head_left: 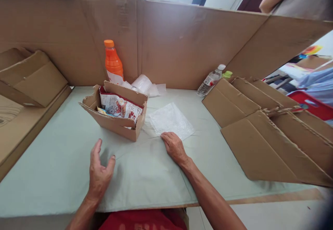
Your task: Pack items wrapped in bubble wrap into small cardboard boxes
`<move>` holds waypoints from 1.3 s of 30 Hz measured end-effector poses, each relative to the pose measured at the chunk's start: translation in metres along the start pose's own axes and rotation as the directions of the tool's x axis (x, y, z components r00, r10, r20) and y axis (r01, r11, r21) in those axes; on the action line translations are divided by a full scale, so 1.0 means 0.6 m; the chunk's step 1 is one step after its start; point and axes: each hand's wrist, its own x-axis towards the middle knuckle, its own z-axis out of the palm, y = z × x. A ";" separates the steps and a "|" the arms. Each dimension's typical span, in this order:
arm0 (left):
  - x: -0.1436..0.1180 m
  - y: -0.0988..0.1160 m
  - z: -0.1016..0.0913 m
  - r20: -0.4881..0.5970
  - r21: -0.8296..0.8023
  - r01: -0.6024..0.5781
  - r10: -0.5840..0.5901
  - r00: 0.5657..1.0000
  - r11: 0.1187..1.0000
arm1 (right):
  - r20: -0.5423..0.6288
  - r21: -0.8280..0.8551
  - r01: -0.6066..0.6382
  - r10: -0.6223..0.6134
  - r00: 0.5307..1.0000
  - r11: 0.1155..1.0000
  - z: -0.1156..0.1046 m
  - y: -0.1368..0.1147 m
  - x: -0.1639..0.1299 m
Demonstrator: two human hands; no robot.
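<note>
wide apart stand the thumb and fingers of the left hand (99, 174), palm turned inward, above the cloth (59, 160) and near the front of a small cardboard box (118, 126). nothing is in its grip. the right hand (174, 149) is narrower, its fingers bent together with the tips at the near edge of a clear plastic sheet (173, 120); i cannot tell whether they pinch that edge or only rest on it.

the sheet lies flat on the pale green cloth, just to the right of the small box. that box stands upright with its top open, turned at an angle, and holds a red and white packet (117, 105) and something yellow (102, 111) at its left end, mostly hidden.

behind the box, an orange bottle (113, 63) stands upright near the cardboard wall (179, 46), with a roll of clear wrap (142, 84) to its right. farther right, a clear bottle (208, 81) with a white cap tilts near the wall, and a green cap (227, 74) shows just beside it. open cardboard compartments (239, 146) in 2 rows fill the right side; a larger cardboard box (39, 81) is on the left. beyond the wall, 2 people are partly in view.
</note>
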 end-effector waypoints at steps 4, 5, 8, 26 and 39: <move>0.030 0.013 -0.005 -0.002 -0.030 -0.105 0.105 0.994 0.994 | -0.017 0.017 0.008 -0.008 1.000 1.000 -0.021 -0.004 -0.009; 0.053 0.011 -0.010 -0.037 -0.049 -0.107 0.105 0.994 0.993 | -0.028 0.025 0.001 0.000 1.000 1.000 -0.030 -0.007 -0.012; 0.140 -0.004 -0.025 -0.115 -0.128 -0.079 0.064 0.991 0.989 | -0.067 0.139 -0.058 0.068 0.995 0.989 -0.053 -0.030 -0.018; 0.266 -0.007 0.096 0.063 -0.284 0.076 -0.060 0.996 0.956 | 0.038 0.557 -0.351 0.400 0.916 0.752 0.042 -0.073 0.231; 0.090 -0.011 0.021 0.233 -0.030 -0.015 0.022 0.972 0.999 | 0.216 -0.031 -0.111 0.115 0.970 0.993 -0.073 0.016 -0.071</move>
